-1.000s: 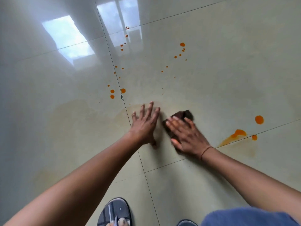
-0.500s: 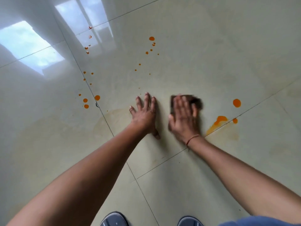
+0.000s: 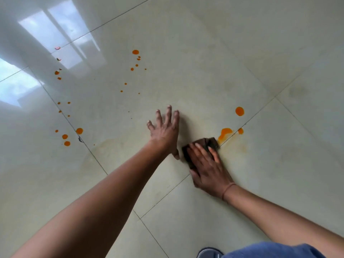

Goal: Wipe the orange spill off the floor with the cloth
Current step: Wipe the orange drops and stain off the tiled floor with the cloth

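Note:
My right hand (image 3: pixel 206 166) presses flat on a dark brown cloth (image 3: pixel 208 143) on the glossy pale floor tiles (image 3: pixel 204 53). The cloth's far corner lies just short of an orange smear (image 3: pixel 224 134) along a grout line. A round orange drop (image 3: pixel 239 111) and a smaller one (image 3: pixel 240 130) sit beyond it. My left hand (image 3: pixel 165 131) rests flat on the floor with fingers spread, just left of the cloth, holding nothing. More orange drops lie at the far middle (image 3: pixel 135 52) and at the left (image 3: pixel 79 130).
A faint yellowish film (image 3: pixel 111 146) marks the tile left of my left hand, and another lies right of the cloth. Window light reflects off the floor at the upper left. A shoe tip (image 3: pixel 209 253) and blue clothing (image 3: pixel 270 251) show at the bottom edge.
My right hand has slid the cloth nearer to me and to the right, toward the orange smear. My left hand has stayed planted on the floor. The view has shifted.

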### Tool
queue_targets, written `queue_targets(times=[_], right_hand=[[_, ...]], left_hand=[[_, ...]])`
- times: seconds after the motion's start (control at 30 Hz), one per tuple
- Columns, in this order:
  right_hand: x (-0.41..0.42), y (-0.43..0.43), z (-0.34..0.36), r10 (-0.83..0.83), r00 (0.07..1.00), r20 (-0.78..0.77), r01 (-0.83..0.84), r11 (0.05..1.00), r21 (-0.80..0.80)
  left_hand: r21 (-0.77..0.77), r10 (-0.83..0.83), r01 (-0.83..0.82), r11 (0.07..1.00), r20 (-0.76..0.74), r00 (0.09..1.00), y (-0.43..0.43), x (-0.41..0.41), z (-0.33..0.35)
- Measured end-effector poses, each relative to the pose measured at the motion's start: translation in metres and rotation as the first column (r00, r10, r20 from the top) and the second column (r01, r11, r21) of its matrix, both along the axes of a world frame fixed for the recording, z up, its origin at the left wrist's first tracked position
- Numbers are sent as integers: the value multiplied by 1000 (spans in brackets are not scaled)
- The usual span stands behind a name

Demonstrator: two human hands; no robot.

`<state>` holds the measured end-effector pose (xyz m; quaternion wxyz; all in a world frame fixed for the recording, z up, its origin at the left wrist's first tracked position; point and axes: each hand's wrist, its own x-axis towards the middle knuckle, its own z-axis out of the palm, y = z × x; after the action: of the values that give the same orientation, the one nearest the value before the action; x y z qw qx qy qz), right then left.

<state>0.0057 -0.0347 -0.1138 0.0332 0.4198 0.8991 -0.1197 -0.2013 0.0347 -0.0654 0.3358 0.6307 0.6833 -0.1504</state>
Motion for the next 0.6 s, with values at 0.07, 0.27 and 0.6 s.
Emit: queue_targets(times=[0.07, 0.27, 0.6], right_hand=[[20, 13, 0, -73, 997, 15, 73, 997, 8], [-11, 55, -5, -320, 947, 19, 319, 947, 30], [14, 110, -6, -502, 865, -15, 502, 862, 71]], left_hand=[[-58, -12, 14, 998, 35, 999, 5, 15, -1], [-200, 41, -49, 979, -41, 998, 18, 32, -9], [-265, 40, -84, 961, -169, 985, 31, 46, -10]])
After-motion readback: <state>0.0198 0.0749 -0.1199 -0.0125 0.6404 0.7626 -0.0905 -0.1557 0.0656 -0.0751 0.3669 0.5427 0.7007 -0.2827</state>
